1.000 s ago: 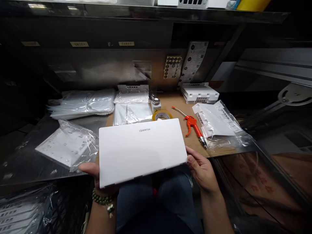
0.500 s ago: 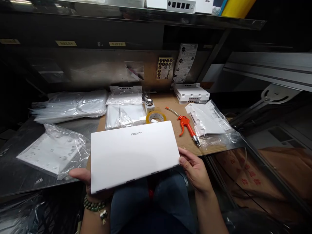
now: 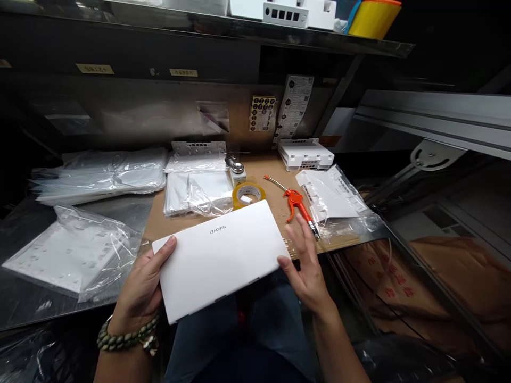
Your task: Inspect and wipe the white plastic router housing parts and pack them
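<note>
I hold a flat white panel [image 3: 217,258] marked HUAWEI over my lap, at the front edge of the bench. My left hand [image 3: 139,287] grips its left end, thumb on top and fingers underneath; a bead bracelet is on that wrist. My right hand [image 3: 305,263] is at the panel's right edge with fingers spread, only the thumb touching it. An orange air blow gun [image 3: 297,202] lies just beyond my right fingers.
On the bench: a yellow tape roll [image 3: 248,193], a small bottle [image 3: 238,173], bagged white parts [image 3: 199,191], a bagged part [image 3: 335,197] at right, a white ported unit [image 3: 305,154] at the back, plastic bags [image 3: 99,175] and a bagged plate [image 3: 67,250] at left. A shelf [image 3: 279,29] hangs overhead.
My left hand shifted from under the panel's corner to gripping its left end from the side. The right hand loosened and its fingers spread. The panel tilted and moved slightly left.
</note>
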### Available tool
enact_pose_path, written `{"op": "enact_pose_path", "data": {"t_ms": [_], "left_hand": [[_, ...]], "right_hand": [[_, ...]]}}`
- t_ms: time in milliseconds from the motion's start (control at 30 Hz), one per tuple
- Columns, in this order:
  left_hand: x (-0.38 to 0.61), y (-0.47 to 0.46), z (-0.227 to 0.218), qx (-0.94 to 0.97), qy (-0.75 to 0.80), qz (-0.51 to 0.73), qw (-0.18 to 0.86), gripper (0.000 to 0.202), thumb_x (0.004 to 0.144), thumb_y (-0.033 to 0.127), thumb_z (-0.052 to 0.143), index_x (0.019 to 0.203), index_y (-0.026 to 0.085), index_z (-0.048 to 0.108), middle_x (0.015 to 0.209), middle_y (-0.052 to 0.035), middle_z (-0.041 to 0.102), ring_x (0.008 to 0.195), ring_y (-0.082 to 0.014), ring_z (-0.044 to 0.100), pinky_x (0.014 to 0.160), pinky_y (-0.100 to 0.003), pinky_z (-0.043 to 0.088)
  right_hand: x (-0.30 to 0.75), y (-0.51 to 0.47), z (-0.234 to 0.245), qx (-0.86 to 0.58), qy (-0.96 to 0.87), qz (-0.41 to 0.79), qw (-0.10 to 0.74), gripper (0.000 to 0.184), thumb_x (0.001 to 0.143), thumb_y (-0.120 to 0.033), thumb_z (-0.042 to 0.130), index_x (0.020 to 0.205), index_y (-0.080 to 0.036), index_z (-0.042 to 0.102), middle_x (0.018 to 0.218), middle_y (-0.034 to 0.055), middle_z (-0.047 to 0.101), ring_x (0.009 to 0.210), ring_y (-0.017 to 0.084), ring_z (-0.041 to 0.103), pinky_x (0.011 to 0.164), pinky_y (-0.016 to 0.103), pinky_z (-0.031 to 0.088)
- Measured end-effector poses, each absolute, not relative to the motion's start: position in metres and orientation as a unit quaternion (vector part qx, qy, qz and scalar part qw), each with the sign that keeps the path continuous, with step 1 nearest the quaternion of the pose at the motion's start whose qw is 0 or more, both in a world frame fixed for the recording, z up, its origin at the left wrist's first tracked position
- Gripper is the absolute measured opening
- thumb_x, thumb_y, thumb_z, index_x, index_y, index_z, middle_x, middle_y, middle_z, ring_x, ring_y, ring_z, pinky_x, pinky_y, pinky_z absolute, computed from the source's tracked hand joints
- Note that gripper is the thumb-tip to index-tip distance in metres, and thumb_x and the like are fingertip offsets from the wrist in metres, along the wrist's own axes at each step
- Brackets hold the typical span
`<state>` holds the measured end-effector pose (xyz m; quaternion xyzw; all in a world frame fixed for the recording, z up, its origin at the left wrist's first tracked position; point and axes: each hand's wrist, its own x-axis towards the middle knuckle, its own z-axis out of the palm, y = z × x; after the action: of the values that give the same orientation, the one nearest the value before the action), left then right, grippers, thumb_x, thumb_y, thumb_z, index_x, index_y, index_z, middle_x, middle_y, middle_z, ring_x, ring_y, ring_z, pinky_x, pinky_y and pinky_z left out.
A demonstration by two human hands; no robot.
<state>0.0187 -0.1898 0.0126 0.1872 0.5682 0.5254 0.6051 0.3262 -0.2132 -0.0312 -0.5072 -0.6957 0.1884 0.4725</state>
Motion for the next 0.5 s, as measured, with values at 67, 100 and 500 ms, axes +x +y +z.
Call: {"op": "enact_pose_path", "data": {"t_ms": [67, 100, 500], "left_hand": [[0.021, -0.191, 0.013, 0.190, 0.569, 0.525, 0.603, 0.055, 0.058, 0.033, 0.099, 0.102, 0.016, 0.070, 0.074, -0.0020, 0.078, 0.057, -0.0202, 0.073, 0.057, -0.025, 0.064], [0.022, -0.191, 0.012, 0.190, 0.571, 0.528, 0.599, 0.055, 0.059, 0.033, 0.099, 0.102, 0.017, 0.070, 0.073, -0.0013, 0.078, 0.056, -0.0199, 0.073, 0.057, -0.025, 0.064], [0.022, -0.199, 0.013, 0.231, 0.580, 0.500, 0.600, 0.076, 0.063, 0.051, 0.095, 0.126, 0.017, 0.069, 0.084, -0.0055, 0.081, 0.075, -0.0263, 0.077, 0.067, -0.030, 0.065]], "right_hand": [[0.323, -0.212, -0.026, -0.502, -0.770, 0.066, 0.388, 0.055, 0.100, -0.044, 0.061, 0.151, -0.054, 0.045, 0.176, -0.0084, -0.004, 0.162, 0.039, 0.001, 0.127, 0.070, 0.010], [0.323, -0.211, -0.024, -0.498, -0.794, 0.031, 0.347, 0.054, 0.099, -0.047, 0.063, 0.149, -0.057, 0.046, 0.175, -0.0102, -0.010, 0.161, 0.041, -0.002, 0.126, 0.071, 0.005], [0.339, -0.187, -0.032, -0.541, -0.634, 0.251, 0.493, 0.048, 0.106, -0.050, 0.047, 0.148, -0.029, 0.057, 0.150, 0.0076, 0.060, 0.144, 0.027, 0.051, 0.122, 0.051, 0.039]]}}
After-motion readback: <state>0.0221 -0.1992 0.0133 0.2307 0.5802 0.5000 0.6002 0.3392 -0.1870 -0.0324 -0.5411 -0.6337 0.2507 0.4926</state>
